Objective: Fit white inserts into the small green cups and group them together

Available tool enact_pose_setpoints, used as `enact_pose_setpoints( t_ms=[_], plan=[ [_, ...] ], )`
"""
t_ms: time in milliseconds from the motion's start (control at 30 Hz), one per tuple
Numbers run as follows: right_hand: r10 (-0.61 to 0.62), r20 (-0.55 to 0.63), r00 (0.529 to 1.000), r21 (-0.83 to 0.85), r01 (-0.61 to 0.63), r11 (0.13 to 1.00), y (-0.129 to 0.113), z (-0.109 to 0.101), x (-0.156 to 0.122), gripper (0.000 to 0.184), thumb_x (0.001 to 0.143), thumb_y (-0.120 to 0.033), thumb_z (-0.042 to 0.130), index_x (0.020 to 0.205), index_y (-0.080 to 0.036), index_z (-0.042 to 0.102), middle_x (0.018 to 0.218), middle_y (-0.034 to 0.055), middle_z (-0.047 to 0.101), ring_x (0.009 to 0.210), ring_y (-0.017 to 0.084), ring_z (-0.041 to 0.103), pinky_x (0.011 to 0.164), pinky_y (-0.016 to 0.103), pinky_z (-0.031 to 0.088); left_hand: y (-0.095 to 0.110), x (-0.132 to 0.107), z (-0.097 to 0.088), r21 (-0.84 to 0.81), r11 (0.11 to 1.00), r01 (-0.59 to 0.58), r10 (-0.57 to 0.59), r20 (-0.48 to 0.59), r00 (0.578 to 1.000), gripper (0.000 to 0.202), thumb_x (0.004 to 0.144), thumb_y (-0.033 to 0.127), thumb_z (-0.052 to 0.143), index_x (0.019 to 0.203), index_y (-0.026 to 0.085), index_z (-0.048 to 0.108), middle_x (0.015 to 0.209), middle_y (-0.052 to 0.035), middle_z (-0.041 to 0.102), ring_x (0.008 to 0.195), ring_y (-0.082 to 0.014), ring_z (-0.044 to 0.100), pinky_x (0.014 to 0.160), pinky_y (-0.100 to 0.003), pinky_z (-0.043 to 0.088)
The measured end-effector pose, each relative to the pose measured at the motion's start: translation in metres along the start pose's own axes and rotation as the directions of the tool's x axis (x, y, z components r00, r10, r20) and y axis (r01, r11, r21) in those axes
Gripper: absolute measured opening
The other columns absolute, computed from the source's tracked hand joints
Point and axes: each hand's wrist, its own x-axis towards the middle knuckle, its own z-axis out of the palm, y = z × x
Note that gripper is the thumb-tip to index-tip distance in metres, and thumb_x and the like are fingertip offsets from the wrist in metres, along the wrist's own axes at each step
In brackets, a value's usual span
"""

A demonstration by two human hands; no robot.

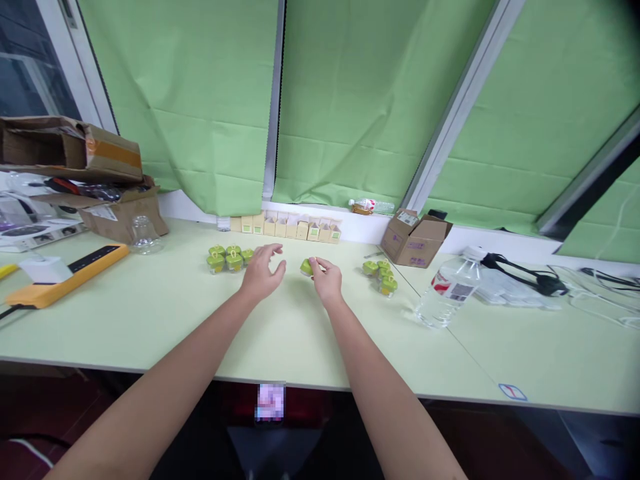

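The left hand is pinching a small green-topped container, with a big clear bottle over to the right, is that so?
Wrong hand: the head view shows the right hand pinching the small green-topped container, with the big clear bottle over to the right.

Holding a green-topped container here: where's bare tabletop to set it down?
Free: tabletop between the forearms; also right of the large water bottle, toward the near edge. Crowded: left of the left hand, with green-topped containers; back edge, with small cartons.
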Motion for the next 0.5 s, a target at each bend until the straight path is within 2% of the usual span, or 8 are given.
enact_pose_setpoints(
  t_ms=[33,100,133,200,300,400,500],
  plan=[
    [0.006,-0.006,1.0,0.003,-0.006,1.0,0.001,0.0,0.001,0.043,0.082,-0.056,0.059,0.099,-0.02,0.075,0.106,0.0077,0.073,0.086,0.021,0.069,0.077,0.034,0.057,-0.006,0.002,-0.004,0.109,0.993,-0.046,0.049,-0.032,0.998,0.042,0.081,0.028,0.063,0.122,0.021,0.058,0.127,-0.012,0.058,0.125,-0.0307,0.048,0.11,-0.045,0.035],
    [0.005,0.004,1.0,0.009,-0.005,1.0,0.002,0.0,0.001,0.044,0.081,-0.057,0.06,0.1,-0.02,0.075,0.107,0.0079,0.073,0.085,0.02,0.069,0.077,0.034,0.057,-0.021,0.003,-0.009,0.253,0.967,-0.04,0.043,-0.009,0.999,0.038,0.078,0.029,0.065,0.115,0.02,0.063,0.137,-0.0137,0.05,0.132,-0.0354,0.039,0.115,-0.049,0.027],
    [0.004,0.013,1.0,0.011,-0.004,1.0,0.002,0.0,0.0,0.044,0.081,-0.057,0.06,0.1,-0.02,0.075,0.107,0.008,0.073,0.084,0.02,0.069,0.077,0.034,0.057,-0.029,0.003,-0.009,0.29,0.957,-0.015,0.003,0.041,0.999,0.036,0.077,0.028,0.066,0.111,0.019,0.065,0.138,-0.0148,0.049,0.133,-0.0375,0.038,0.115,-0.05,0.026],
    [-0.004,0.029,1.0,0.016,0.003,1.0,0.0,0.001,-0.001,0.044,0.081,-0.056,0.061,0.099,-0.019,0.075,0.107,0.0083,0.073,0.083,0.019,0.068,0.076,0.034,0.057,-0.04,0.0,-0.006,0.311,0.95,0.039,-0.097,0.173,0.98,0.029,0.077,0.026,0.065,0.104,0.017,0.067,0.132,-0.0171,0.053,0.127,-0.0381,0.045,0.111,-0.05,0.032],
    [-0.026,0.04,0.999,0.04,0.025,0.999,-0.005,0.003,-0.002,0.041,0.081,-0.055,0.062,0.097,-0.019,0.075,0.105,0.0083,0.073,0.084,0.019,0.068,0.075,0.033,0.057,-0.043,-0.006,0.002,0.21,0.976,0.048,-0.109,0.289,0.951,0.031,0.076,0.025,0.065,0.106,0.018,0.067,0.125,-0.0155,0.059,0.115,-0.0335,0.057,0.105,-0.045,0.04],
    [-0.078,0.096,0.992,0.086,0.07,0.994,-0.011,0.003,-0.005,0.038,0.082,-0.053,0.062,0.095,-0.02,0.075,0.106,0.0072,0.073,0.087,0.02,0.067,0.076,0.032,0.056,-0.034,-0.011,0.008,0.044,0.996,0.074,-0.085,0.375,0.923,0.051,0.074,0.031,0.071,0.122,0.022,0.059,0.117,-0.0109,0.064,0.098,-0.0268,0.063,0.091,-0.039,0.049],
    [-0.17,0.156,0.973,0.086,0.158,0.984,-0.016,0.003,-0.009,0.034,0.085,-0.05,0.06,0.092,-0.021,0.076,0.103,0.0059,0.072,0.091,0.02,0.067,0.079,0.032,0.055,-0.024,-0.014,0.012,-0.052,0.99,0.134,-0.097,0.446,0.89,0.069,0.07,0.036,0.076,0.132,0.023,0.049,0.111,-0.0088,0.067,0.095,-0.0238,0.065,0.086,-0.036,0.051]
  ],
)
